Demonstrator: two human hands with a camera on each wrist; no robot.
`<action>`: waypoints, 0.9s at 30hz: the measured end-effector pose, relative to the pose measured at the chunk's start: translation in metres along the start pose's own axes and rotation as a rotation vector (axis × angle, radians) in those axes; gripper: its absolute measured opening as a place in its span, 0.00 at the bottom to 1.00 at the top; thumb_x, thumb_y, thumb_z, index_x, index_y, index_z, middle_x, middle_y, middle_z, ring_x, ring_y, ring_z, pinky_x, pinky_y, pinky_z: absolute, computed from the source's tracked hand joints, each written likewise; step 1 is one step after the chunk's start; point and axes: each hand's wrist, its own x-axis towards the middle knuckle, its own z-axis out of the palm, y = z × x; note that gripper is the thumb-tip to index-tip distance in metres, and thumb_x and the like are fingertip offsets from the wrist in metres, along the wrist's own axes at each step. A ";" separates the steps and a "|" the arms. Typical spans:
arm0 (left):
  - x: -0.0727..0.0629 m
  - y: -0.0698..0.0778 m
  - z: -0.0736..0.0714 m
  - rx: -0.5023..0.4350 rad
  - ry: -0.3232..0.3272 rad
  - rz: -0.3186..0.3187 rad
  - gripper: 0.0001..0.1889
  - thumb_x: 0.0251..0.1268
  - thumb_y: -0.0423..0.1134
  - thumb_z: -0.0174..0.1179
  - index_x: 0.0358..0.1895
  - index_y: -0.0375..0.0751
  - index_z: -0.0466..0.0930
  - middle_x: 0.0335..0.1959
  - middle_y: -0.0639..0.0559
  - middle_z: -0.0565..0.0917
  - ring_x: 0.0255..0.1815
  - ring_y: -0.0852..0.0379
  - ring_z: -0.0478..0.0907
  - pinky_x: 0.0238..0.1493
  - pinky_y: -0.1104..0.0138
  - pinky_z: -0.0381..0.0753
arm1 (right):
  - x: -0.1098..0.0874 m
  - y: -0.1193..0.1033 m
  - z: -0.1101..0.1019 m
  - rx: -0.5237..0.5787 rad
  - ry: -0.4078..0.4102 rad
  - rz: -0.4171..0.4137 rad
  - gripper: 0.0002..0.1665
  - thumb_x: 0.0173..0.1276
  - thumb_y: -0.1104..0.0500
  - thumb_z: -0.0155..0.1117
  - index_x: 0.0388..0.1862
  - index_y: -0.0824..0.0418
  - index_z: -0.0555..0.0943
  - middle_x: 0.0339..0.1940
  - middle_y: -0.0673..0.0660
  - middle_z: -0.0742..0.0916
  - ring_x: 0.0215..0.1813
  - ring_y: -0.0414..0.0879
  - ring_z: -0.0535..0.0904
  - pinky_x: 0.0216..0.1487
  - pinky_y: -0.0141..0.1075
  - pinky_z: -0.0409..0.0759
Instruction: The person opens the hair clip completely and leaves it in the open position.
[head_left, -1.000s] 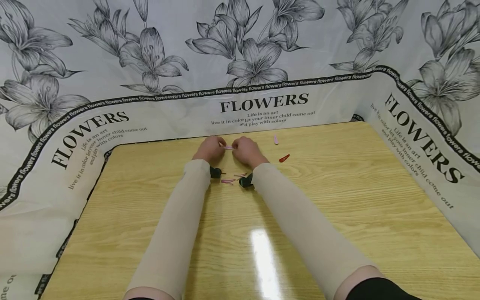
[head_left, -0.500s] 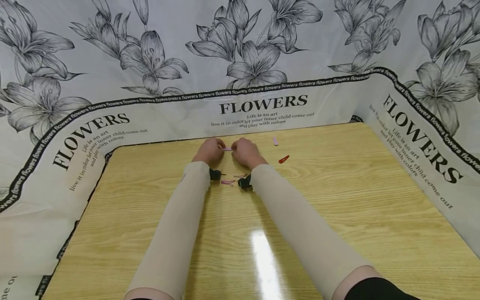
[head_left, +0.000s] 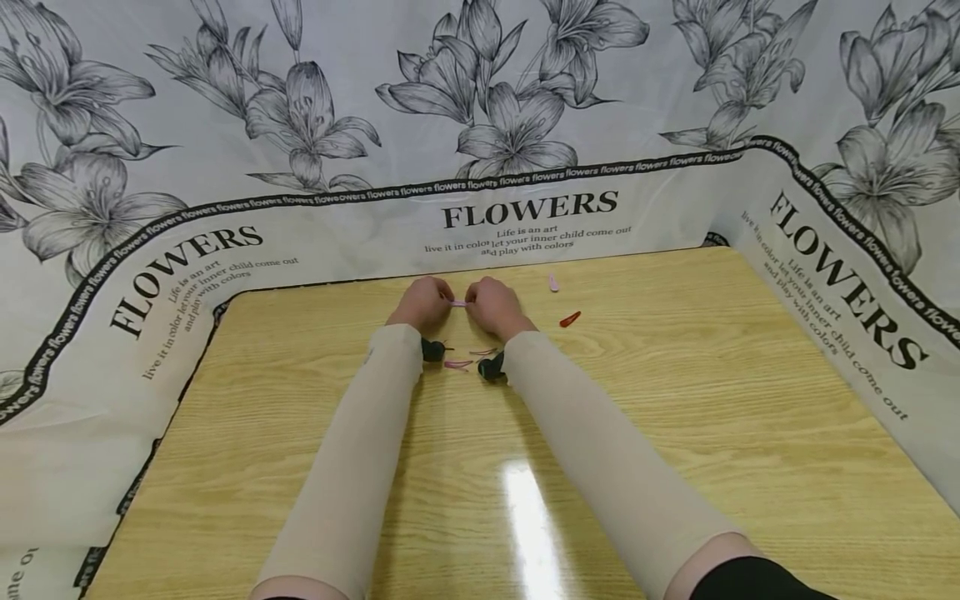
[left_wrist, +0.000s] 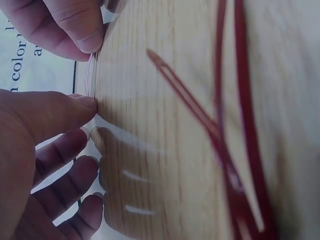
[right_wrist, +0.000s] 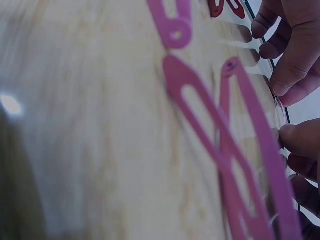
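Note:
Near the table's back edge, both hands meet at a small pale pink snap hair clip (head_left: 458, 303). My left hand (head_left: 424, 303) pinches its left end between thumb and index finger, the other fingers loosely bent in the left wrist view. The right hand (head_left: 493, 305) pinches the opposite end, so only the clip's slim middle shows (left_wrist: 91, 75). Below the hands lie snapped-open clips: a pink one (head_left: 457, 364), another pink one (head_left: 483, 352) partly behind the right wrist's camera, and a dark red one (left_wrist: 240, 120) beside the left wrist.
To the right of the hands, a pale pink clip (head_left: 553, 283) and a red clip (head_left: 570, 319) lie on the wooden table (head_left: 675, 375). A white flower-printed cloth (head_left: 337, 233) rises along the back and sides. Black wrist cameras (head_left: 491, 367) sit under the cuffs.
Both hands have come very slightly nearer to the person with the pale pink clip still pinched between them. The clips on the table have stayed in place.

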 end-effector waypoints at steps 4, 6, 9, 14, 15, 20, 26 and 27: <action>0.000 -0.001 -0.001 -0.011 -0.004 0.015 0.09 0.66 0.35 0.54 0.41 0.41 0.84 0.47 0.46 0.83 0.48 0.49 0.76 0.56 0.57 0.75 | 0.001 0.002 0.001 -0.002 0.000 -0.002 0.12 0.71 0.55 0.56 0.44 0.57 0.84 0.46 0.57 0.82 0.50 0.52 0.78 0.55 0.45 0.76; 0.000 -0.002 -0.001 -0.013 -0.012 0.015 0.09 0.66 0.35 0.54 0.41 0.41 0.84 0.47 0.47 0.83 0.47 0.49 0.76 0.56 0.57 0.75 | 0.001 0.002 0.001 -0.007 -0.002 -0.004 0.12 0.72 0.55 0.56 0.43 0.58 0.84 0.45 0.57 0.82 0.50 0.51 0.78 0.54 0.45 0.76; 0.001 -0.003 -0.001 -0.027 -0.029 0.012 0.08 0.67 0.37 0.55 0.41 0.42 0.84 0.46 0.47 0.83 0.47 0.49 0.76 0.55 0.57 0.75 | 0.002 0.003 0.001 -0.011 -0.001 -0.005 0.12 0.72 0.55 0.55 0.43 0.58 0.84 0.45 0.57 0.81 0.49 0.51 0.78 0.54 0.45 0.76; 0.002 -0.005 0.000 -0.064 -0.060 -0.010 0.08 0.67 0.40 0.57 0.41 0.43 0.84 0.45 0.48 0.83 0.47 0.49 0.76 0.55 0.57 0.76 | 0.002 0.003 -0.001 -0.008 -0.004 0.002 0.12 0.73 0.56 0.54 0.42 0.59 0.83 0.44 0.57 0.81 0.48 0.51 0.77 0.54 0.45 0.76; 0.002 -0.005 0.000 -0.064 -0.061 -0.009 0.08 0.67 0.41 0.57 0.42 0.44 0.84 0.45 0.48 0.83 0.47 0.50 0.77 0.56 0.57 0.76 | 0.002 0.004 -0.001 -0.005 -0.004 0.005 0.12 0.73 0.56 0.54 0.42 0.59 0.83 0.44 0.57 0.80 0.48 0.51 0.77 0.54 0.45 0.76; 0.001 -0.008 0.003 -0.050 -0.039 0.023 0.09 0.69 0.41 0.57 0.42 0.44 0.85 0.46 0.48 0.84 0.49 0.50 0.78 0.57 0.56 0.76 | 0.001 0.004 0.000 0.020 -0.026 0.021 0.12 0.74 0.57 0.52 0.42 0.60 0.82 0.45 0.57 0.79 0.48 0.51 0.76 0.54 0.44 0.76; 0.000 -0.011 0.005 -0.085 -0.004 0.030 0.09 0.69 0.41 0.56 0.40 0.45 0.85 0.45 0.49 0.84 0.47 0.51 0.78 0.56 0.57 0.76 | -0.003 0.004 -0.002 0.056 -0.046 0.013 0.13 0.74 0.58 0.50 0.43 0.61 0.81 0.46 0.59 0.79 0.47 0.51 0.76 0.53 0.44 0.76; 0.000 -0.011 0.005 -0.102 0.003 0.023 0.09 0.69 0.42 0.56 0.40 0.45 0.85 0.44 0.50 0.84 0.47 0.51 0.77 0.56 0.57 0.76 | -0.003 0.004 -0.003 0.061 -0.041 0.010 0.13 0.74 0.59 0.49 0.43 0.62 0.82 0.46 0.59 0.80 0.48 0.52 0.77 0.53 0.44 0.76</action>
